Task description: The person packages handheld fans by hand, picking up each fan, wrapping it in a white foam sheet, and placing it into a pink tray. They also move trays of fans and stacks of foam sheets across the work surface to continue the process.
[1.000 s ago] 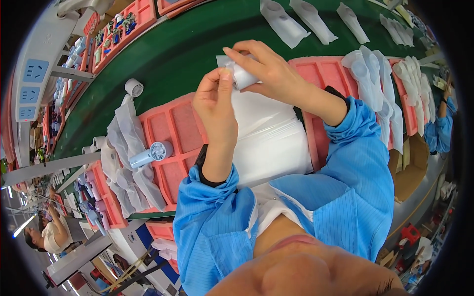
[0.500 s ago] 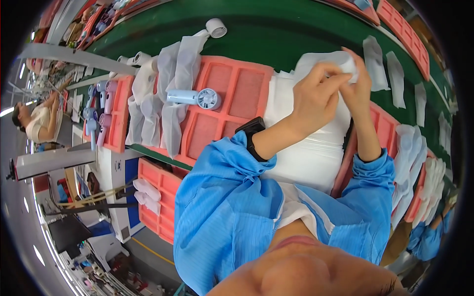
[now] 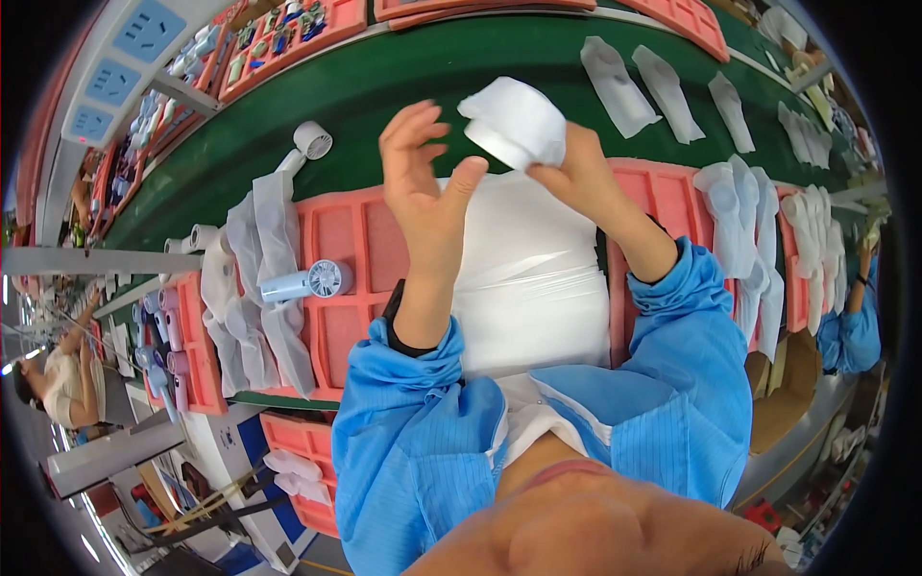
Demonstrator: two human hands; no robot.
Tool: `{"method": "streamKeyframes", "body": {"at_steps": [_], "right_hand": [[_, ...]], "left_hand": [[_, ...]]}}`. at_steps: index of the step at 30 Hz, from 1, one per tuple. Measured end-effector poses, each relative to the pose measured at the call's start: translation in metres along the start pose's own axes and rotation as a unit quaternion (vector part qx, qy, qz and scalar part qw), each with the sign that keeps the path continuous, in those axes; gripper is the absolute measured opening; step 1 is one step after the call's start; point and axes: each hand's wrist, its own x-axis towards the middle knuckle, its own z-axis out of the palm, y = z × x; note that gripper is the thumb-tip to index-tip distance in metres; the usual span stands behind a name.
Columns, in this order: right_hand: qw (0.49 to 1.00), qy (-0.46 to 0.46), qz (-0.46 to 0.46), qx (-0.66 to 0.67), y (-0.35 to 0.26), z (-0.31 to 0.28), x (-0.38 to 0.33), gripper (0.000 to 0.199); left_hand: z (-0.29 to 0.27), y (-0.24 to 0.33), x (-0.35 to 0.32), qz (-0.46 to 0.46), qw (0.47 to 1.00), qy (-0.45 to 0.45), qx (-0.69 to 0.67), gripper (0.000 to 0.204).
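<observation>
My right hand (image 3: 584, 173) grips the edge of a white pouch (image 3: 519, 123), whose mouth bulges partly open above the green table. To its left, my left hand (image 3: 423, 178) is raised with fingers and thumb apart, holding nothing and not touching the pouch. Below both hands lies a thick stack of flat white sheets or pouches (image 3: 533, 298) in front of my chest. A light blue handheld fan (image 3: 305, 281) rests on the pink compartment tray (image 3: 360, 235) left of the stack. Translucent white sleeves (image 3: 259, 250), apparently with fans inside, lie across that tray's left part.
Another fan (image 3: 313, 140) with a white head lies on the green table (image 3: 384, 77). More filled sleeves (image 3: 740, 230) cover the right pink tray (image 3: 663, 197), and several lie farther back (image 3: 619, 91). Unwrapped fans stand in a tray at far left (image 3: 158, 350). Other people work at both sides.
Both hands were together at the white pouch; my left hand has let go and drawn away leftward, its fingers spread. The right hand keeps the pouch. The view has also turned.
</observation>
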Motion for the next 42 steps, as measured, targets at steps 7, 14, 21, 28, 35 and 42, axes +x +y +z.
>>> {"method": "streamKeyframes", "body": {"at_steps": [7, 14, 21, 28, 35, 42], "right_hand": [[0.982, 0.121, 0.000, -0.145, -0.031, 0.018, 0.000, 0.045], [0.958, -0.127, 0.212, 0.142, -0.031, -0.017, 0.001, 0.041], [0.961, -0.106, 0.208, 0.148, -0.034, -0.022, 0.004, 0.041], [0.906, -0.127, 0.333, 0.227, 0.063, -0.045, 0.016, 0.044], [0.745, -0.134, 0.239, -0.609, 0.249, -0.057, 0.026, 0.037], [0.982, -0.122, 0.145, -0.025, 0.067, 0.096, 0.140, 0.073]], "left_hand": [[0.010, -0.005, -0.017, 0.146, 0.950, 0.139, 0.237, 0.025], [-0.003, -0.005, 0.001, -0.127, 0.973, 0.182, 0.060, 0.020], [0.004, -0.007, -0.006, 0.009, 0.954, 0.132, 0.269, 0.017], [-0.001, -0.045, -0.011, -0.041, 0.931, 0.170, 0.319, 0.019], [0.079, -0.078, -0.048, -0.138, 0.889, -0.219, 0.378, 0.030], [0.072, -0.091, -0.061, -0.123, 0.852, -0.278, 0.427, 0.040]]}}
